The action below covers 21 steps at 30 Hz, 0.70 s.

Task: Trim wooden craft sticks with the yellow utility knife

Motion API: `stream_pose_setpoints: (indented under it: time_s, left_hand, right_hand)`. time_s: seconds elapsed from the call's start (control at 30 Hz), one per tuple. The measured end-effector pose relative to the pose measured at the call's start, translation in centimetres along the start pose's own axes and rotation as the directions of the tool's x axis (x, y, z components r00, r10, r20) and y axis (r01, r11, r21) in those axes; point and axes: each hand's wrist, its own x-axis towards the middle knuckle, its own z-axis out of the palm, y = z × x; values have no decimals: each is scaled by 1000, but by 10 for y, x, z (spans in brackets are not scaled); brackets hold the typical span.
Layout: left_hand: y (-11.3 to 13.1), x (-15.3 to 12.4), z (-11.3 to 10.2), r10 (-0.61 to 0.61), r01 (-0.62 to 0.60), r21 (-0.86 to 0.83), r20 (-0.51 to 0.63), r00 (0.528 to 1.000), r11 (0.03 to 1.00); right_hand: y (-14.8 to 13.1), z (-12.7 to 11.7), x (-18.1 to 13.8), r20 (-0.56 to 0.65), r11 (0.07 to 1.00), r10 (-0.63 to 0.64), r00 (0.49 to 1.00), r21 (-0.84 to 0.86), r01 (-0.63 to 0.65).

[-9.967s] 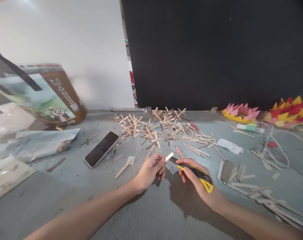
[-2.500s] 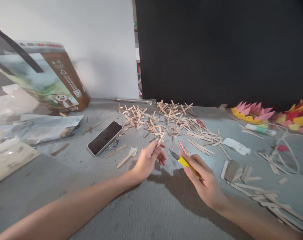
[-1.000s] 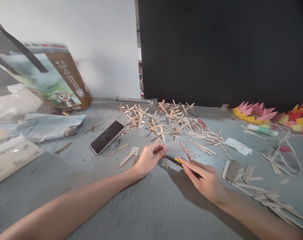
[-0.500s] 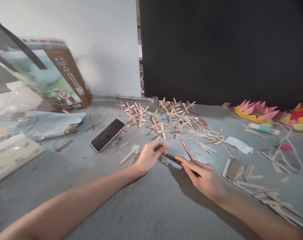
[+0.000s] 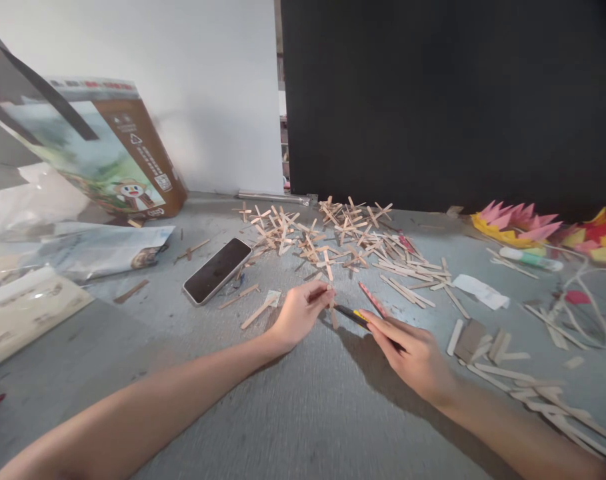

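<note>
My left hand (image 5: 301,313) rests low over the grey table, thumb and fingertips pinched on a small wooden craft stick (image 5: 334,320) whose lower end points toward me. To its right, my right hand (image 5: 411,353) grips a black and yellow utility knife (image 5: 351,315). The knife's dark front end is close beside the stick; I cannot tell whether they touch. A red patterned pencil (image 5: 373,299) also sticks out from my right hand, slanting up and left. Just beyond both hands lie several craft-stick crosses (image 5: 327,261) in a loose heap.
A smartphone (image 5: 217,271) lies left of my hands. Loose craft sticks (image 5: 405,291) are spread right of the heap, with more nearer me. A paper bag (image 5: 133,153) stands back left. A glue stick (image 5: 531,259), white cable (image 5: 605,327) and folded paper flower (image 5: 517,225) are right.
My right hand has drawn the knife slightly back to the right. More of the stick shows below my left fingertips. The pencil's tip has shifted slightly left.
</note>
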Motion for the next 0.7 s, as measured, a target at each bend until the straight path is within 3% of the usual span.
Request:
stream_pose_setpoints:
  time_s: [0.7]
  left_hand:
    - [-4,-1,1,-42,42,16,15,999,999]
  right_hand:
    - [0,-9,13,167,968,135,977,189,-166]
